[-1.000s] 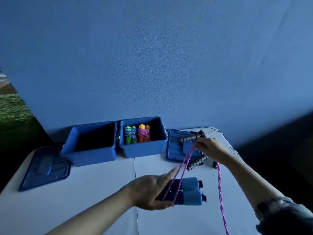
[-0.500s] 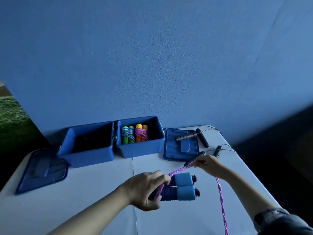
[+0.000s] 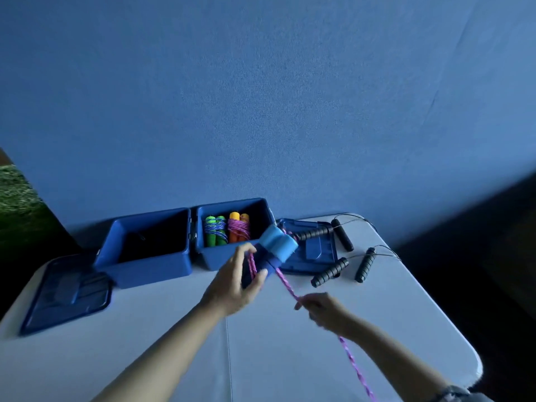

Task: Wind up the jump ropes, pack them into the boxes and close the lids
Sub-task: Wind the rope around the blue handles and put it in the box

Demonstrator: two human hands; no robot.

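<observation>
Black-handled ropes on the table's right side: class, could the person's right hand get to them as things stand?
Probably not at once: the right hand pinches the pink rope. Once it lets go, the black-handled ropes lie uncovered just beyond it.

Two open blue boxes (image 3: 145, 248) (image 3: 232, 236) stand side by side on the desk (image 3: 348, 329), and two blue lids (image 3: 65, 291) (image 3: 314, 248) lie flat, one at each end. Four black handles (image 3: 311, 235) (image 3: 342, 235) (image 3: 329, 272) (image 3: 365, 265) lie loose. Two wound ropes, green-handled (image 3: 215, 235) and orange-handled (image 3: 238, 230), sit in one box. Two blue foam handles (image 3: 277, 245) are held together. Two hands (image 3: 232, 285) (image 3: 324, 309) show.
</observation>
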